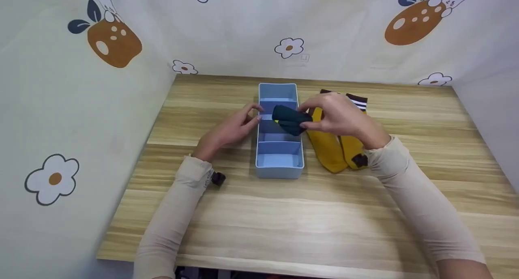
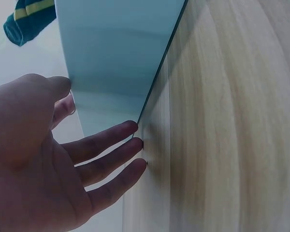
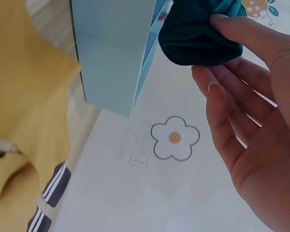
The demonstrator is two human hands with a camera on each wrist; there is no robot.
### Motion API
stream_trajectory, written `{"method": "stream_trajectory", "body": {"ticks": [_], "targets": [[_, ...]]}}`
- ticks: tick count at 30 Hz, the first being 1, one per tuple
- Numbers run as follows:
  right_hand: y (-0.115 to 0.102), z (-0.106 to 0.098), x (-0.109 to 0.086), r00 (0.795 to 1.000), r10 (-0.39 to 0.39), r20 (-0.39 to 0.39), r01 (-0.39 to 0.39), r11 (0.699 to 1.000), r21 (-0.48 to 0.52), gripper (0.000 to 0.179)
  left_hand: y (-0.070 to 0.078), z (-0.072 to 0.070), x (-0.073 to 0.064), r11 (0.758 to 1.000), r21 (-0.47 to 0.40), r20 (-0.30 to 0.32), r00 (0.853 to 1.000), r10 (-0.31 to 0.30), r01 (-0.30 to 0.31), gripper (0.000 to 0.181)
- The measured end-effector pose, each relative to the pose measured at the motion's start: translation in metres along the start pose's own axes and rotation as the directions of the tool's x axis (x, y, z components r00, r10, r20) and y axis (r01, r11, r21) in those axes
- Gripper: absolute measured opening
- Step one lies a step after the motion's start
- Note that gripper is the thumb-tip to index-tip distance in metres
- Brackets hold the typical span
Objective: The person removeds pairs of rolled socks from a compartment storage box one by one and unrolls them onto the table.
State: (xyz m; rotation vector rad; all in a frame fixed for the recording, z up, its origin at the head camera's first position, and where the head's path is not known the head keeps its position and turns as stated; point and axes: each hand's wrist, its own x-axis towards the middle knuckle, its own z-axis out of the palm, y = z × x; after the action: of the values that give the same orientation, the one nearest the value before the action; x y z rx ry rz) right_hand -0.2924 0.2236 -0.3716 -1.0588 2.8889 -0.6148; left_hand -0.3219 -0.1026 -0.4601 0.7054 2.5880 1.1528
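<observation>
One long, light-blue, rectangular box (image 1: 279, 172), divided crosswise into compartments, standing on a pale wood-grain tabletop (image 1: 259, 218). One dark-green, folded fabric bundle with a touch of yellow (image 1: 288, 119), held above the box's middle compartments. Hands, two, apart from one another: right hand (image 1: 344, 116), at the box's right side, pinching the bundle between thumb and fingers; left hand (image 1: 233, 129), thumb and forefinger touching the box's left rim, remaining fingers extended along its outer wall. One pair of mustard-yellow socks with dark, white-striped cuffs (image 1: 327, 154), lying flat just right of the box, partly beneath the right forearm and hand in the head view
</observation>
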Motion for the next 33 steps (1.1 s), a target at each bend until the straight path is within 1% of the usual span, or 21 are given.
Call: {"method": "stream_trajectory", "body": {"ticks": [3,7,14,20,25,33], "targets": [[0.005,-0.003,-0.008,1.0,-0.005,-0.018,0.005,1.0,0.0,0.036,0.0,0.0,0.0,1.0,-0.006,0.005,1.0,-0.02,0.02,0.035],[0.014,-0.008,-0.019,0.999,0.008,-0.031,-0.008,1.0,0.01,0.034,0.0,0.001,-0.001,0.999,-0.013,0.008,1.0,-0.03,0.03,0.034],[0.031,-0.016,-0.04,0.997,0.072,-0.027,-0.071,0.997,0.009,0.035,-0.002,0.0,0.0,1.0,-0.023,0.002,1.0,-0.002,0.002,0.037],[0.051,-0.018,-0.06,0.994,0.106,-0.03,-0.106,0.994,0.011,0.032,-0.003,-0.001,0.0,0.999,-0.048,0.009,1.0,-0.01,0.011,0.038],[0.068,-0.02,-0.079,0.988,0.154,-0.034,-0.152,0.987,0.043,0.031,-0.003,-0.002,0.002,0.998,-0.061,0.02,1.0,0.004,-0.003,0.04],[0.092,-0.025,-0.111,0.977,0.203,-0.063,-0.201,0.979,0.048,0.031,0.0,-0.002,0.003,0.999,-0.049,0.019,1.0,-0.004,0.005,0.04]]}}
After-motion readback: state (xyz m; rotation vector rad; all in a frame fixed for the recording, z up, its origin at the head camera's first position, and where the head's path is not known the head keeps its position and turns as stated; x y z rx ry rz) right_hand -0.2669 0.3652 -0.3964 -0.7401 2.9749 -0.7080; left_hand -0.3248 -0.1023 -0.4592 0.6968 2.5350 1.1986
